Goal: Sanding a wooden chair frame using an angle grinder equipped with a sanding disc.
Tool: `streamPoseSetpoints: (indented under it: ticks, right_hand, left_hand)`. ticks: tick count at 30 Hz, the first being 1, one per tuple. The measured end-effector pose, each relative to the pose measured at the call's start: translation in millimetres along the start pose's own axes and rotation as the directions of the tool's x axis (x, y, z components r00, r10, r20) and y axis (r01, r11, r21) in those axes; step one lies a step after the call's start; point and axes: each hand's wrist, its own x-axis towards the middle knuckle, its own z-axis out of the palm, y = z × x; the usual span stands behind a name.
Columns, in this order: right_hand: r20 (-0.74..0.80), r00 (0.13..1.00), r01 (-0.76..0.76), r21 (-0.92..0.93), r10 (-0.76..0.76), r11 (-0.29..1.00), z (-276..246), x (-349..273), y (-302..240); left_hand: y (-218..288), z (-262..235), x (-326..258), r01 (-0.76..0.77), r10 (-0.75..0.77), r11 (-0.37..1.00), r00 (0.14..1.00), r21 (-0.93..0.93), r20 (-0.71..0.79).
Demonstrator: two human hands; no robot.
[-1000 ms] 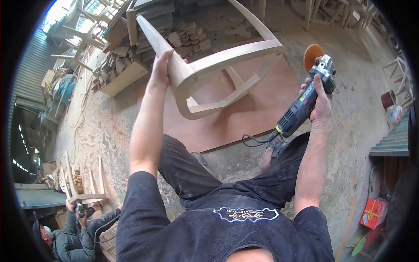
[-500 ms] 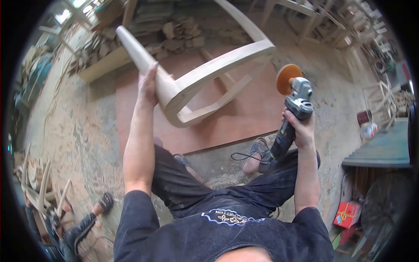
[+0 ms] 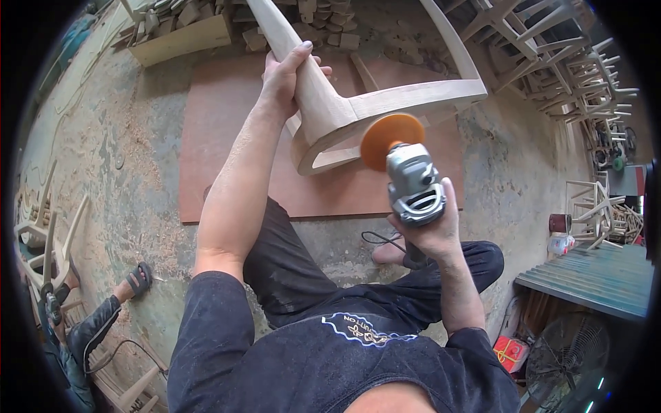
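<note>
**Inspector A:** Gripping is firm on both sides. The left hand [image 3: 286,76] is wrapped shut around a leg of the unfinished wooden chair frame [image 3: 344,110], thumb uppermost, arm stretched out nearly straight. The right hand [image 3: 430,230] is closed around the body of the angle grinder [image 3: 413,186], elbow bent, tool head raised.

**Inspector B:** Position of the disc?

**Inspector A:** The orange sanding disc [image 3: 391,140] sits just right of and below the left hand's hold, at the frame's joint; contact cannot be confirmed. The frame is tilted, held above a reddish board [image 3: 227,138] on the dusty floor.

**Inspector B:** Surroundings?

**Inspector A:** The grinder's black cord [image 3: 379,239] trails below the right hand over the person's crossed legs. Wood offcuts [image 3: 323,27] lie beyond the left hand. Stacked chair frames [image 3: 564,76] stand far right. A second person's sandalled foot [image 3: 138,279] shows lower left. A fan [image 3: 564,358] and a red box [image 3: 509,351] sit lower right; its contents are not visible.
</note>
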Motion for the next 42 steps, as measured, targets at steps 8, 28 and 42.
streamPoseSetpoints:
  ticks: [8, 28, 42]
  right_hand:
    - [0.091, 0.996, 0.008, -0.022, -0.005, 1.000, 44, 18, -12]
    - [-0.141, 0.990, 0.008, 0.186, 0.019, 0.982, -36, 57, 36]
    - [-0.311, 0.943, 0.091, 0.580, 0.116, 0.809, -138, 94, 105]
  left_hand:
    - [-6, -7, 2, -0.033, 0.034, 0.999, 0.999, -0.026, 0.037]
    - [-5, -42, 11, 0.124, -0.123, 0.992, 0.992, -0.021, 0.036]
    - [2, -52, 3, 0.104, -0.096, 0.989, 0.992, 0.104, -0.078]
